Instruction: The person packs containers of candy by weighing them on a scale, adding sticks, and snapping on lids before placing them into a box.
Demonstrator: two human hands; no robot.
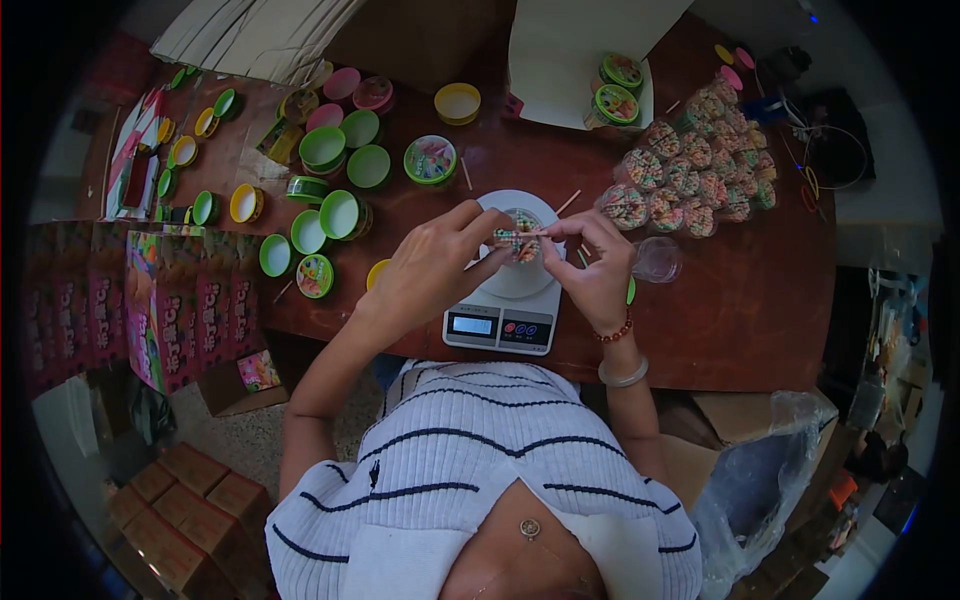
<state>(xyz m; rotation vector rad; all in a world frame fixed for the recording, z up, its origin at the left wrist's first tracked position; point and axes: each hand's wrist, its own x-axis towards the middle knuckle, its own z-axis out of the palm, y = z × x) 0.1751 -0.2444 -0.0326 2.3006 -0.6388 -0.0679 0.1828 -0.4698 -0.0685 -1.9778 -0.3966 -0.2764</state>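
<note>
A white kitchen scale (499, 321) with a lit display stands at the front edge of the red-brown table. Over its round plate is a clear cup of small multicoloured pieces (524, 247). My left hand (425, 262) is at the cup's left side, thumb and index finger closed in on it. From the right, my right hand (597, 262) pinches a thin pale stick (531, 233) that lies across the cup's top. Another thin stick (568, 202) rests just beyond the scale plate. An empty clear cup (657, 259) sits right of my right hand.
Green, yellow and pink tubs (368, 166) spread over the table's left side. Many filled clear cups (697, 178) cluster at the right. An open white box (582, 60) with lidded tubs stands at the back. A plastic-lined carton (752, 480) is below right.
</note>
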